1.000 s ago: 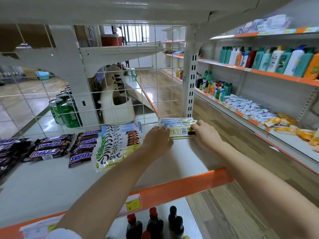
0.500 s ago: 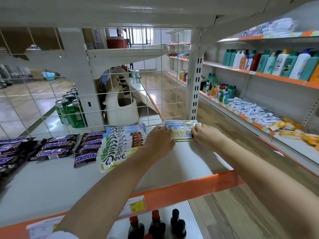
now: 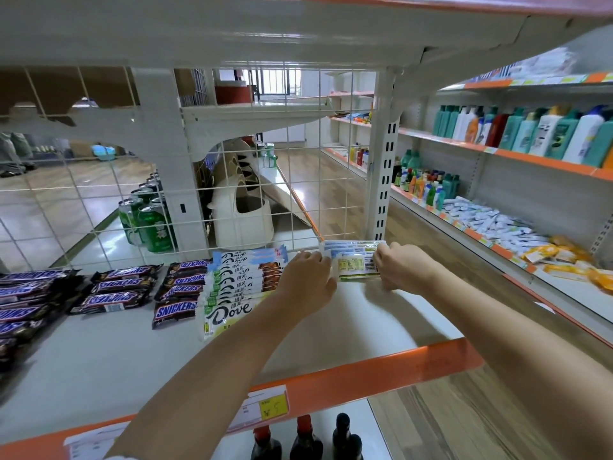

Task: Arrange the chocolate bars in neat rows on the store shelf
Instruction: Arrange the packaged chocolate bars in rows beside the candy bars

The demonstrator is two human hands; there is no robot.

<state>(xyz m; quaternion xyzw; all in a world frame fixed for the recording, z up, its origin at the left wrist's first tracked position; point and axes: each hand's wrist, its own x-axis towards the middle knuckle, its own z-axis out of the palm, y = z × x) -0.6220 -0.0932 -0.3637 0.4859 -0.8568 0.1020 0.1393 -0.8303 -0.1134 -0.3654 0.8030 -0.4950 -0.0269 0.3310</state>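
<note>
Hands at back right corner of white metal shelf: left hand and right hand grasp opposite ends of small stack of pale blue-and-green wrapped chocolate bars, right of Dove bar row and Snickers rows

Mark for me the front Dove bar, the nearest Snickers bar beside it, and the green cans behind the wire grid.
Pale Dove chocolate bar (image 3: 232, 313): head view, on the printed logo.
Brown Snickers bar (image 3: 174, 311): head view, on the lettering.
Green drink cans (image 3: 155, 229): head view, front can's side wall.
</note>
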